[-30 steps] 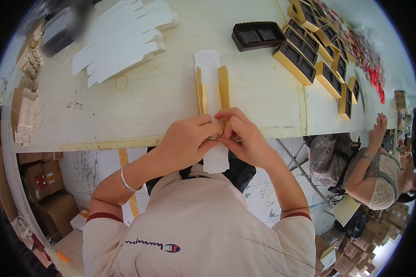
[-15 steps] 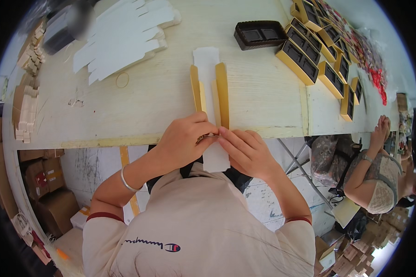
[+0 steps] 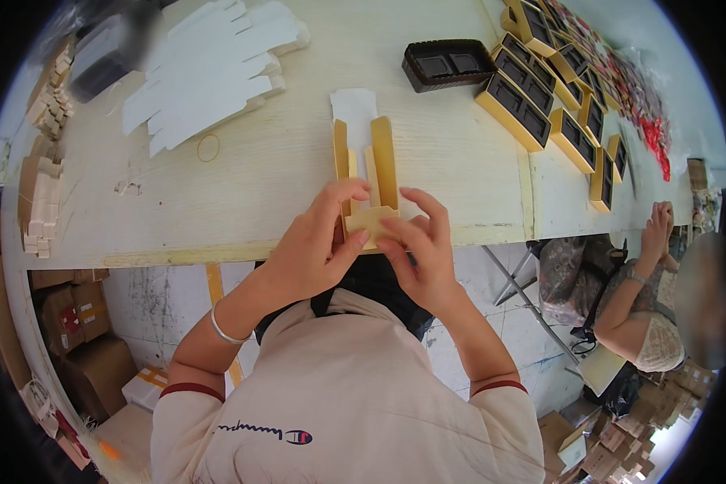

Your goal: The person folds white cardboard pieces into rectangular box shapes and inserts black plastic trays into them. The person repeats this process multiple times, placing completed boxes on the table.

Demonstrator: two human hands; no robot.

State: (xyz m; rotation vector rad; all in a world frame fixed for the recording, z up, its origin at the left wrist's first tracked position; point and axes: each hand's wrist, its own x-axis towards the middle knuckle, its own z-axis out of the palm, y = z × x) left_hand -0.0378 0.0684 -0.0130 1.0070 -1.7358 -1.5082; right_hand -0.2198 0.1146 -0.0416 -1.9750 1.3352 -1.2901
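A partly folded carton, gold outside and white inside, lies lengthwise near the table's front edge. Its two long side walls stand up, its white far flap lies flat, and a pale near end flap is raised. My left hand grips the near left corner, its thumb against that flap and its index finger bent over the left wall. On the other side, my right hand has its fingers apart, with fingertips at the flap's right part. The carton's underside is hidden.
Flat white carton blanks lie stacked at the back left. A dark brown plastic tray and several gold boxes with dark inserts sit back right. A rubber band lies left of the carton. Another person's arm is at right.
The near end flap, which hung flat toward me over the table edge, now stands up. My right hand's fingers have spread, after both hands were pinching together at the near end.
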